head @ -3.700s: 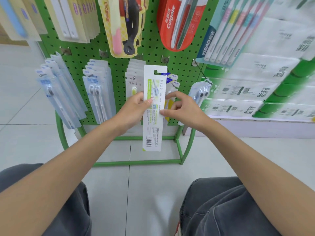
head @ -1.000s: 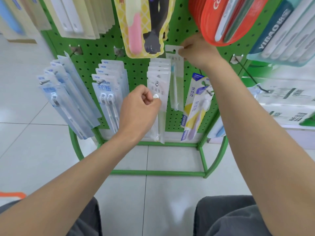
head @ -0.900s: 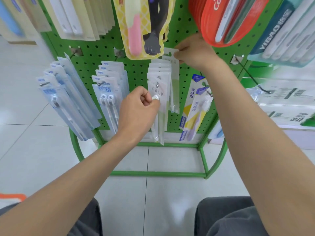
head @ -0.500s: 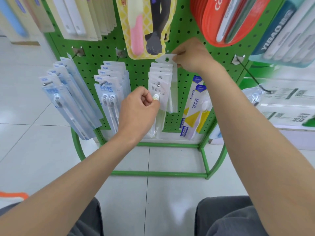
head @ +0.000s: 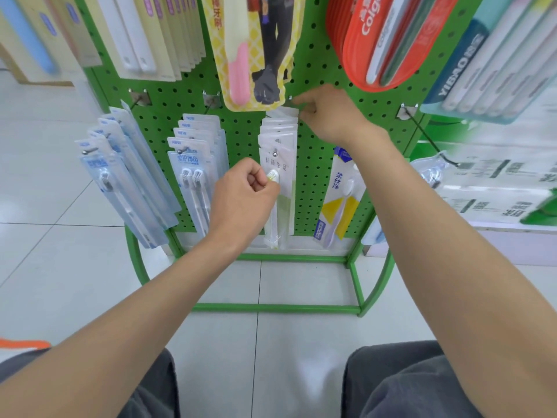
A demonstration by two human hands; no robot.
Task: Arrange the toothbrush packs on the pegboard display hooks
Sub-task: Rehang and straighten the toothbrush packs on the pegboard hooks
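Closest to me are the person's knees in grey trousers over a white tiled floor, with both bare forearms reaching out to the green pegboard. The left hand is low, below the tip of the middle hook. Its fingers are curled and pinch the front pack of a white stack right at the brush head, under a line of Chinese print. The right hand is higher, at the back of that same hook, with its fingers closed on the top edge of the rearmost pack, which lies against the board behind the others. Just right of the stack hangs a blue-and-yellow pack with Chinese characters down its face. To the left are twin-brush packs headed "NEW", then clear blue packs fanned outward. On the row above, a red pack shows the Colgate name, partly cut off. A teal pack reads "YIBAO", and a yellow card carries a pink brush.
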